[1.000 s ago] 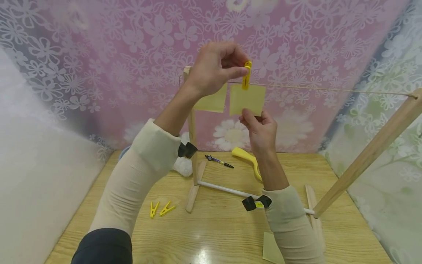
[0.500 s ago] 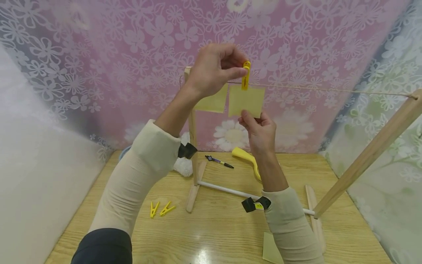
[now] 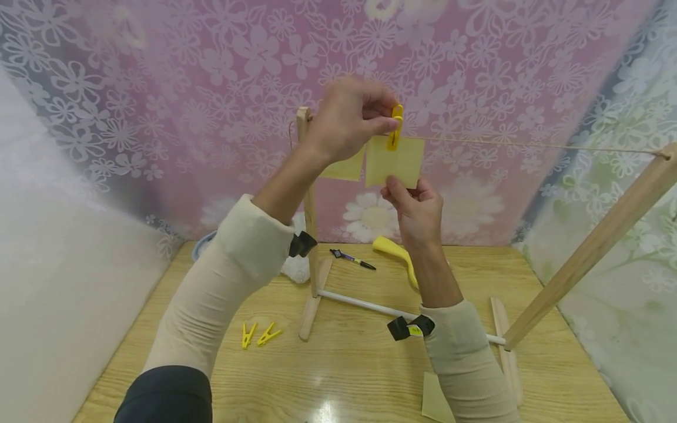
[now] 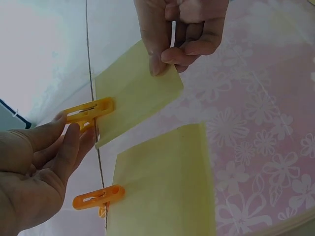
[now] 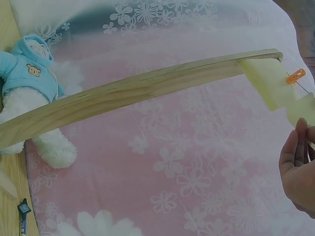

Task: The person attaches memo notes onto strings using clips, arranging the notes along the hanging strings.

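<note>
Up at the string (image 3: 492,141), my left hand (image 3: 344,123) pinches the handle end of a yellow clothespin (image 3: 395,129). The clothespin's other end grips the top edge of a square yellow paper note (image 3: 396,160) at the string. Below it, my right hand (image 3: 420,214) holds the note's lower edge between thumb and fingers. Another yellow note (image 4: 162,182) hangs beside it from an orange-yellow clothespin (image 4: 98,197), partly hidden behind my left hand in the head view. Two yellow clothespins (image 3: 256,335) and a further note (image 3: 436,396) lie on the table.
Wooden posts (image 3: 592,247) at both ends carry the string, joined low down by a white rod (image 3: 365,304). Behind lie a pen (image 3: 352,259) and a yellow curved-handled object (image 3: 394,249). A plush toy (image 5: 32,78) in blue sits behind the left post.
My left hand has moved slightly down and right, and the pinched clothespin sits a little lower. The right hand and note have shifted slightly left and down.
</note>
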The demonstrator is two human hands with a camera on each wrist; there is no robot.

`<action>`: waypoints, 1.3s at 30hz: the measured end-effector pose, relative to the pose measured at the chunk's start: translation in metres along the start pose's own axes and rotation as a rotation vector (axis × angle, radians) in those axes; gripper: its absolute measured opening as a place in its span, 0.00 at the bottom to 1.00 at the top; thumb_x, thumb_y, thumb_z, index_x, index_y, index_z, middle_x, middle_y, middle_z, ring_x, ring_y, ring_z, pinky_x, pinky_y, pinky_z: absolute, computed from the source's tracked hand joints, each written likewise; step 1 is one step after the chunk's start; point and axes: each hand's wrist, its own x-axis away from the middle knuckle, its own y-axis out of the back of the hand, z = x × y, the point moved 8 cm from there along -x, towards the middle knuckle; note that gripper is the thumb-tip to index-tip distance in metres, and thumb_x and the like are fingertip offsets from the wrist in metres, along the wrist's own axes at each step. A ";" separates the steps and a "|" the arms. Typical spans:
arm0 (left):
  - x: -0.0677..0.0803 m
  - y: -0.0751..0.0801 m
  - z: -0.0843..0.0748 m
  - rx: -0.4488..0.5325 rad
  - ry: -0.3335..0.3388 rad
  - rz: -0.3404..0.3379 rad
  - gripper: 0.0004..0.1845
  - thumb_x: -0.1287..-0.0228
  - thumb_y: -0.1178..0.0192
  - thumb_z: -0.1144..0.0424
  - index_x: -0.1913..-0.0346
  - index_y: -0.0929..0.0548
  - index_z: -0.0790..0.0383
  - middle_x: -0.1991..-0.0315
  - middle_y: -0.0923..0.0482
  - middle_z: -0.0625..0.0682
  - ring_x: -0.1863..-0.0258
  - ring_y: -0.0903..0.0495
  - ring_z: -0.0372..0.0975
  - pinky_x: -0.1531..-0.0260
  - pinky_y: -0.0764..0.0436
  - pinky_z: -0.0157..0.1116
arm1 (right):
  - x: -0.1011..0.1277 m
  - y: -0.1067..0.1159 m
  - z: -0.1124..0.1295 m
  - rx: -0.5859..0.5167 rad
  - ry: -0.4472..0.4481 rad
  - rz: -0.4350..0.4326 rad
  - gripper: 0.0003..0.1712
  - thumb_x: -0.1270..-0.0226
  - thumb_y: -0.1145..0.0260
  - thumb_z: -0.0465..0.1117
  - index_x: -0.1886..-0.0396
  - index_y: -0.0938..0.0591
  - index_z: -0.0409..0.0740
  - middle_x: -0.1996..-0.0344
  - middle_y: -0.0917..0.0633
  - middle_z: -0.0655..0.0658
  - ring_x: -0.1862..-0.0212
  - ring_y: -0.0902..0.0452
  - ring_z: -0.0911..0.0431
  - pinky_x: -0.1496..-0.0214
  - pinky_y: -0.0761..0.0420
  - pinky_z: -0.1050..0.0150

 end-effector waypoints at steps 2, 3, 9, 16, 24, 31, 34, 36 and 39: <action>-0.001 -0.001 0.001 -0.010 0.011 -0.003 0.13 0.50 0.37 0.63 0.59 0.18 0.63 0.63 0.22 0.50 0.64 0.22 0.35 0.64 0.26 0.23 | 0.000 0.000 0.000 -0.002 -0.004 -0.006 0.11 0.48 0.36 0.28 0.64 0.24 0.30 0.74 0.21 0.39 0.74 0.24 0.53 0.61 0.23 0.64; -0.001 -0.001 0.002 -0.005 0.016 -0.005 0.14 0.50 0.37 0.63 0.59 0.18 0.63 0.63 0.22 0.50 0.64 0.22 0.35 0.64 0.26 0.23 | 0.000 0.000 -0.001 -0.003 -0.007 -0.007 0.11 0.49 0.36 0.28 0.64 0.24 0.30 0.74 0.21 0.39 0.74 0.24 0.53 0.61 0.23 0.64; -0.001 -0.001 0.003 0.012 0.046 -0.012 0.15 0.49 0.38 0.64 0.56 0.19 0.63 0.60 0.22 0.51 0.62 0.22 0.35 0.65 0.26 0.23 | 0.001 0.001 0.001 0.000 -0.002 -0.005 0.12 0.49 0.35 0.28 0.63 0.25 0.30 0.73 0.21 0.39 0.74 0.24 0.53 0.61 0.22 0.64; 0.000 0.000 0.003 0.047 0.024 -0.016 0.17 0.48 0.39 0.64 0.53 0.21 0.63 0.55 0.23 0.51 0.57 0.23 0.34 0.62 0.27 0.22 | 0.003 0.001 0.001 0.036 0.009 0.020 0.12 0.47 0.36 0.29 0.62 0.25 0.31 0.73 0.21 0.40 0.73 0.23 0.54 0.61 0.23 0.65; 0.005 0.001 0.002 0.102 -0.005 -0.031 0.17 0.48 0.39 0.66 0.52 0.22 0.64 0.54 0.24 0.51 0.56 0.24 0.33 0.60 0.28 0.22 | 0.007 0.005 0.003 0.067 0.003 0.033 0.12 0.47 0.36 0.30 0.62 0.25 0.30 0.73 0.20 0.41 0.72 0.23 0.54 0.60 0.24 0.64; 0.015 0.010 0.002 0.099 -0.016 -0.060 0.20 0.47 0.38 0.64 0.49 0.23 0.61 0.52 0.24 0.49 0.55 0.25 0.31 0.58 0.28 0.23 | 0.008 0.007 0.003 0.099 0.008 0.047 0.11 0.47 0.35 0.30 0.64 0.25 0.31 0.73 0.22 0.42 0.72 0.25 0.54 0.64 0.24 0.66; 0.023 0.017 0.002 0.097 -0.044 -0.087 0.20 0.48 0.38 0.62 0.50 0.23 0.60 0.52 0.24 0.48 0.55 0.25 0.30 0.58 0.28 0.24 | 0.010 0.008 0.002 0.129 0.013 0.065 0.11 0.47 0.36 0.30 0.63 0.25 0.32 0.73 0.22 0.42 0.72 0.25 0.54 0.65 0.24 0.67; 0.031 0.023 0.001 0.104 -0.065 -0.117 0.20 0.48 0.37 0.61 0.51 0.22 0.60 0.53 0.23 0.48 0.55 0.25 0.30 0.58 0.27 0.25 | 0.010 0.010 0.001 0.146 0.009 0.083 0.11 0.46 0.36 0.30 0.62 0.25 0.32 0.72 0.21 0.42 0.71 0.26 0.54 0.64 0.24 0.66; 0.049 0.032 -0.003 0.179 -0.095 -0.150 0.18 0.47 0.38 0.64 0.52 0.22 0.64 0.54 0.22 0.52 0.55 0.24 0.33 0.57 0.26 0.28 | 0.013 0.014 -0.002 0.209 -0.009 0.109 0.12 0.46 0.36 0.31 0.61 0.24 0.31 0.70 0.22 0.43 0.70 0.25 0.54 0.63 0.24 0.66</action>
